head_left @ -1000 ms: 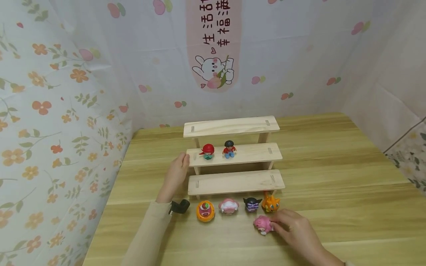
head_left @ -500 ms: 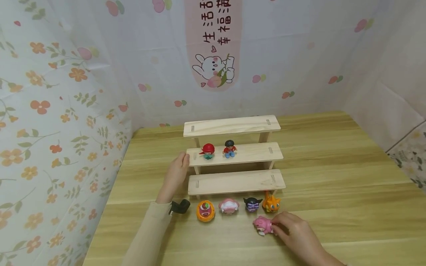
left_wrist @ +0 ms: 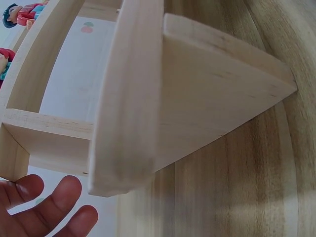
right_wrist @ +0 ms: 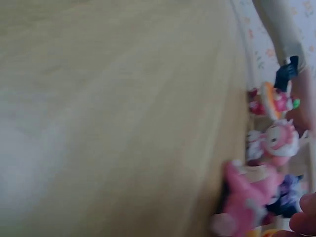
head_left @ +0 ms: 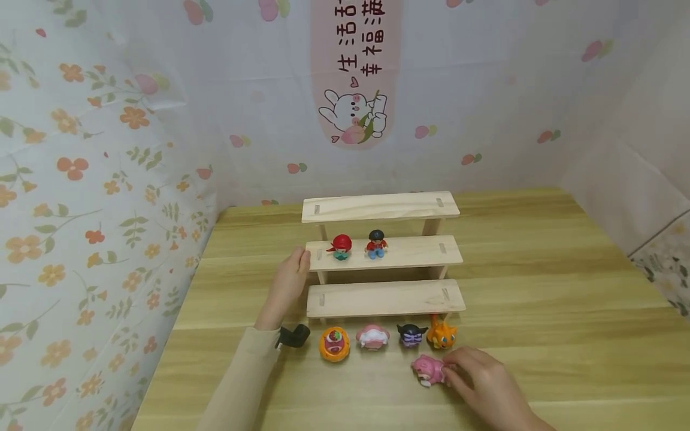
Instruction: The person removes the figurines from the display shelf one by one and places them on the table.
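Note:
A three-tier wooden shelf (head_left: 404, 251) stands on the table. My left hand (head_left: 284, 284) holds the left end of its middle tier; in the left wrist view, the fingertips (left_wrist: 66, 193) are at the edge of the wood. My right hand (head_left: 487, 383) pinches a pink toy figure (head_left: 428, 370) between thumb and fingers, in front of the shelf. This figure lies tipped on its side, low over the tabletop. In the right wrist view, the pink figure (right_wrist: 247, 200) is blurred and only a few fingertips (right_wrist: 305, 219) show at the lower right.
On the middle tier sit a red-capped figure (head_left: 340, 246) and a black-haired figure (head_left: 376, 244). Before the bottom tier stand an orange round toy (head_left: 334, 345), a pink-and-white toy (head_left: 373, 337), a black-and-purple toy (head_left: 412, 335) and an orange creature (head_left: 442, 334). Patterned cloth (head_left: 259, 167) hangs behind.
The head view has shifted slightly. Both hands keep their places, the left at the shelf and the right at the pink figure, which has turned only a little.

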`<state>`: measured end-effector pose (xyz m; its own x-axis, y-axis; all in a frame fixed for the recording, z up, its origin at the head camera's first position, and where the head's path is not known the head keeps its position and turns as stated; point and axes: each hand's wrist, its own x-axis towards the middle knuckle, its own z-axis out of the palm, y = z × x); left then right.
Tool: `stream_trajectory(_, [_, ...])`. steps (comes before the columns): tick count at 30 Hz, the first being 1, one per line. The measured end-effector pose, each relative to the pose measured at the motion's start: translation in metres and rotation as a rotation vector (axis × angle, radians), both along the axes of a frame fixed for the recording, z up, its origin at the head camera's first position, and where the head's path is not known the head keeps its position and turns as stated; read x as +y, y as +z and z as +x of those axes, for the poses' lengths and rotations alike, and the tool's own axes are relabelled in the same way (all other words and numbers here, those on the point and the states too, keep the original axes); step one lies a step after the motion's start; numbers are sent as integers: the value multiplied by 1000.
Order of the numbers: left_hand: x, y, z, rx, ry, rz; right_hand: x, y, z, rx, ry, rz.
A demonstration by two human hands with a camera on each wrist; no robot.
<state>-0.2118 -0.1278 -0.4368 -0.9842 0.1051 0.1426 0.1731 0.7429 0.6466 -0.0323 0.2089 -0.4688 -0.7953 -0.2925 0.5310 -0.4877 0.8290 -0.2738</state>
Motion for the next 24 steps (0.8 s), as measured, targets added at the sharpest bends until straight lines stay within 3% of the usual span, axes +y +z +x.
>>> stream_trajectory(12, [0, -2, -1, -14, 6, 19, -10, 34, -33, 167, 200, -93])
stream_trajectory(24, [0, -2, -1, 4, 5, 2, -21, 75, -74, 202, 208, -40])
